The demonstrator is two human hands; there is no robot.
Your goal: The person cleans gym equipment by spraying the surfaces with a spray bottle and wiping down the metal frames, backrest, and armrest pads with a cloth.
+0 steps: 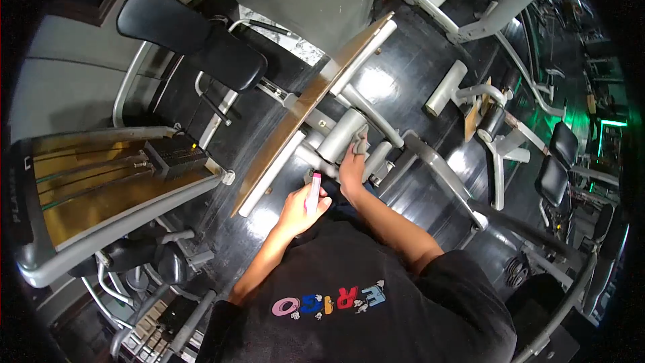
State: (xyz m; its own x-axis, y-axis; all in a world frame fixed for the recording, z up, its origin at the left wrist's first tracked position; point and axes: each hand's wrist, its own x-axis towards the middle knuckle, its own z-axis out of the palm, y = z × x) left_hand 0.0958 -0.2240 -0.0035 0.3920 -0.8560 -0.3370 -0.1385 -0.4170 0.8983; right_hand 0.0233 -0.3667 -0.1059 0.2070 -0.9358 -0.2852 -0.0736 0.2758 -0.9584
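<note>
My left hand [302, 208], low in the middle of the view, is closed around a small pink and white bottle [313, 193] held upright. Just to its right, my right hand [351, 167] holds a grey cloth [360, 142] against the side of a thick grey metal cylinder [342, 134]. The cylinder is part of a gym machine's frame. Part of the cloth is hidden by the fingers.
A long amber panel [302, 104] slants beside the cylinder. At the upper left stands a black padded seat [232, 60], and below it a weight stack [176, 156]. A curved grey frame bar [443, 171] runs to the right. More machines stand at the right.
</note>
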